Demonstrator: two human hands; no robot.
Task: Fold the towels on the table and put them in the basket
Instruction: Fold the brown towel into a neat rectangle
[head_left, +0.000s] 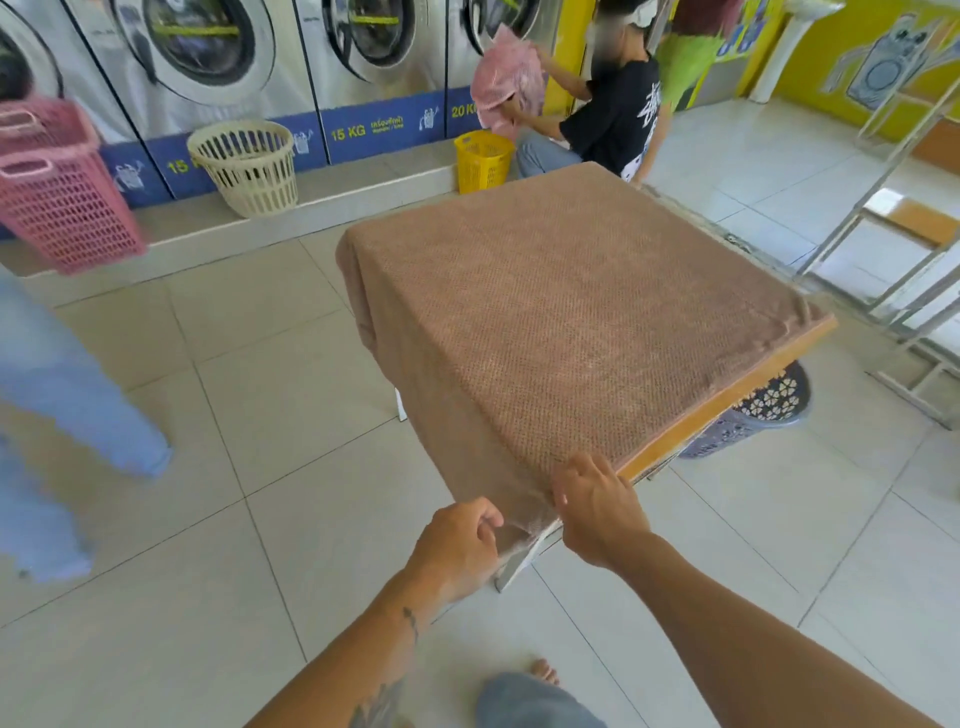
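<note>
A brown waffle-textured towel (561, 312) lies spread flat over the whole top of a small wooden table (727, 400), hanging down its left side. My left hand (457, 545) pinches the towel's near corner below the table's front corner. Just to its right, my right hand (597, 499) grips the towel's edge at that same corner. A purple basket (769, 410) with a flower-pattern wall stands on the floor under the table's right side, mostly hidden by the tabletop.
A person crouches behind the table with a pink cloth beside a yellow basket (483, 161). A cream basket (247, 166) and a pink basket (57, 192) stand by the washing machines. Another person's jeans-clad legs (62, 415) are at left. A metal rack (893, 249) stands at right.
</note>
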